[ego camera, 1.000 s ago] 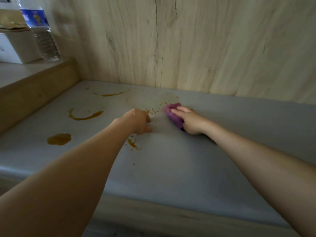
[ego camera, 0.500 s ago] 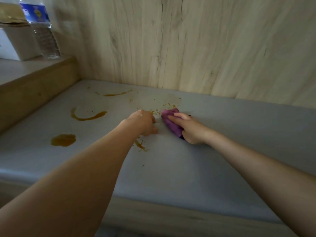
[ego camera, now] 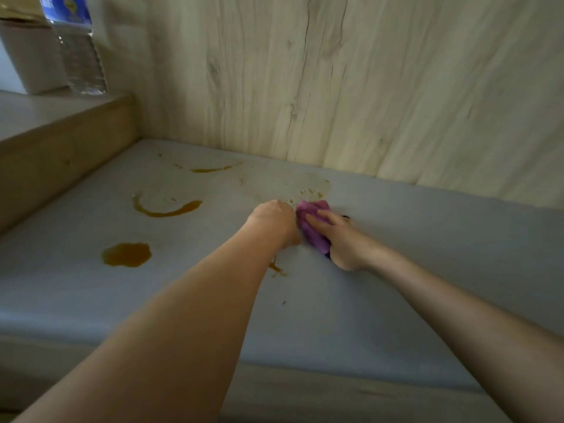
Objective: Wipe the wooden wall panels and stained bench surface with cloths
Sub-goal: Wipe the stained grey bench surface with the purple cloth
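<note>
Purple and crumpled, a small soft cloth (ego camera: 314,227) lies on the grey, matte bench surface (ego camera: 396,270), pressed down under the right hand (ego camera: 338,236), whose fingers lie fairly straight over the top of it. The left hand (ego camera: 276,222) rests just beside the cloth, touching its left edge; its fingers are curled under, and whether they pinch a corner of the cloth cannot be told from this angle. The step in hand seems to be rubbing out the faint orange-brown smear and specks (ego camera: 308,190) just beyond the cloth. To do it well, I judge the palm should stay flat and firm, strokes should overlap, and a clean fold of cloth should be turned out before moving on, so the sauce is lifted and not spread. Counted: one cloth in view; four clear orange-brown stains left, namely a round puddle (ego camera: 126,254), a curved streak (ego camera: 166,209), a thin streak near the back (ego camera: 213,169) and a small splash near the left wrist (ego camera: 276,268). Behind rises the pale wooden wall panel (ego camera: 335,87). On a raised wooden ledge (ego camera: 61,129) at left stand one clear plastic water bottle (ego camera: 76,50) and one white box (ego camera: 30,56).
</note>
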{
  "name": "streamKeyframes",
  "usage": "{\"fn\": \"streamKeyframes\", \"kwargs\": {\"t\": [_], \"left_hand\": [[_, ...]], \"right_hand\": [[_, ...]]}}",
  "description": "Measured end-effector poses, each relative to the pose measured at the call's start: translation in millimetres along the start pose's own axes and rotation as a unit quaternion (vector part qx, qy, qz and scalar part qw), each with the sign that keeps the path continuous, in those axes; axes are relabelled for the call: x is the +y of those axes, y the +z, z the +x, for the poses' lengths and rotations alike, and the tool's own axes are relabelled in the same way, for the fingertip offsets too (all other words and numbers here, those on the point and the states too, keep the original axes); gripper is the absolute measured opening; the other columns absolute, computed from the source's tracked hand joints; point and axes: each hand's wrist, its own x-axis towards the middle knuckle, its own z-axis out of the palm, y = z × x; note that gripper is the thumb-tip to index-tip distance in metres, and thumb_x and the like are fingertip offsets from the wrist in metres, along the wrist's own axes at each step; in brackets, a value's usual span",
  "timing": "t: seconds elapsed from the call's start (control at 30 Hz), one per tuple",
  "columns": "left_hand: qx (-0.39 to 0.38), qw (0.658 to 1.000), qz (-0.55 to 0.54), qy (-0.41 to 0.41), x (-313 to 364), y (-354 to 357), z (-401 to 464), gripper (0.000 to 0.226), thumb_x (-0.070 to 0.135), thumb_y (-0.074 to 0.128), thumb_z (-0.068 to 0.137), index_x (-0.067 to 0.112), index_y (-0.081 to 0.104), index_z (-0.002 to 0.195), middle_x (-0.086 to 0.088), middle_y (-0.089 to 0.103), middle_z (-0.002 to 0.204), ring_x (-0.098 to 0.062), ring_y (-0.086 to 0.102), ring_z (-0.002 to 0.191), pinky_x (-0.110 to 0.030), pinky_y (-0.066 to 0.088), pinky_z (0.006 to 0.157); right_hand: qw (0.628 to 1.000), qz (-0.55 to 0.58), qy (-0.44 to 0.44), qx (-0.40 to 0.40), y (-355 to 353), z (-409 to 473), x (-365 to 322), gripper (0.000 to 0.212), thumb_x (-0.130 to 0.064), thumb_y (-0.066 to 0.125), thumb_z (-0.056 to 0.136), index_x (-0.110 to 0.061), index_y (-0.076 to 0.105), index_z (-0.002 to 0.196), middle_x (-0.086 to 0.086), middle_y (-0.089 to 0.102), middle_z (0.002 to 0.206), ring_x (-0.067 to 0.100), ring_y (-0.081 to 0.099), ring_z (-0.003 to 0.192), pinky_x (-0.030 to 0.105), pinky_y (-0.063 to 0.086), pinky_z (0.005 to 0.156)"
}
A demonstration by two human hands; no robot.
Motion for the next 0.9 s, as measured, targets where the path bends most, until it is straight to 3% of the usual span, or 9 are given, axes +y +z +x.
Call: {"fn": "streamKeyframes", "kwargs": {"t": [0.1,0.33,0.43,0.6,0.77,0.83,0.9], "left_hand": [[-0.012,1.000,0.026,0.010,1.2,-4.3,1.2,0.039,0.034,0.049,0.094,0.010,0.058,0.123,-0.011,0.056,0.124,-0.027,0.054,0.115,-0.030,0.044,0.086],[0.017,0.999,0.047,-0.018,3.8,-32.3,27.5,0.031,0.036,0.055,0.090,0.015,0.059,0.113,-0.004,0.059,0.110,-0.026,0.059,0.099,-0.032,0.042,0.072],[0.041,0.998,0.010,-0.039,2.0,-36.7,51.9,0.027,0.031,0.055,0.090,0.015,0.060,0.112,-0.004,0.060,0.116,-0.025,0.060,0.099,-0.033,0.046,0.076],[0.040,0.998,0.000,-0.052,-6.7,-28.7,90.4,0.035,0.021,0.055,0.092,0.019,0.056,0.127,-0.005,0.054,0.129,-0.025,0.056,0.114,-0.035,0.048,0.090],[-0.027,0.996,0.061,-0.052,-10.4,-28.3,110.8,0.048,0.028,0.054,0.096,0.018,0.043,0.141,-0.007,0.045,0.141,-0.025,0.045,0.127,-0.034,0.038,0.104],[-0.038,0.997,0.048,-0.045,-12.4,-33.8,112.0,0.050,0.034,0.053,0.096,0.021,0.042,0.143,-0.005,0.044,0.142,-0.025,0.043,0.128,-0.034,0.035,0.106],[-0.038,0.997,0.048,-0.038,-14.4,-35.6,109.8,0.050,0.036,0.054,0.095,0.021,0.043,0.142,-0.005,0.044,0.142,-0.024,0.043,0.128,-0.034,0.035,0.107]], "right_hand": [[1.000,-0.016,-0.006,-0.012,-3.9,2.2,-1.5,0.059,-0.022,0.042,0.098,-0.021,0.016,0.151,0.006,0.007,0.159,0.027,0.009,0.146,0.027,0.009,0.116],[0.996,-0.046,0.054,-0.061,-12.6,57.8,43.7,0.069,-0.025,0.043,0.097,-0.024,0.002,0.152,0.009,0.000,0.159,0.033,0.011,0.145,0.037,0.017,0.117],[0.994,-0.051,0.064,-0.067,-14.5,87.1,60.8,0.069,-0.026,0.042,0.097,-0.026,0.000,0.152,0.009,-0.003,0.159,0.033,0.009,0.145,0.039,0.015,0.117],[0.996,-0.034,0.075,-0.022,-12.5,130.1,87.6,0.070,-0.027,0.046,0.094,-0.032,0.007,0.151,0.000,0.002,0.159,0.037,0.016,0.141,0.040,0.019,0.116],[0.997,-0.044,0.036,0.044,-0.7,169.7,114.5,0.058,-0.051,0.043,0.091,-0.027,0.032,0.144,0.002,0.037,0.144,0.023,0.033,0.133,0.022,0.026,0.107],[0.999,-0.022,0.009,0.041,-2.7,170.2,119.9,0.057,-0.046,0.047,0.089,-0.025,0.036,0.141,0.004,0.037,0.146,0.023,0.038,0.132,0.026,0.028,0.109],[0.997,0.054,0.044,0.036,-14.3,162.4,121.8,0.050,-0.030,0.046,0.092,-0.020,0.039,0.141,0.008,0.033,0.148,0.027,0.036,0.133,0.029,0.028,0.111]]}}
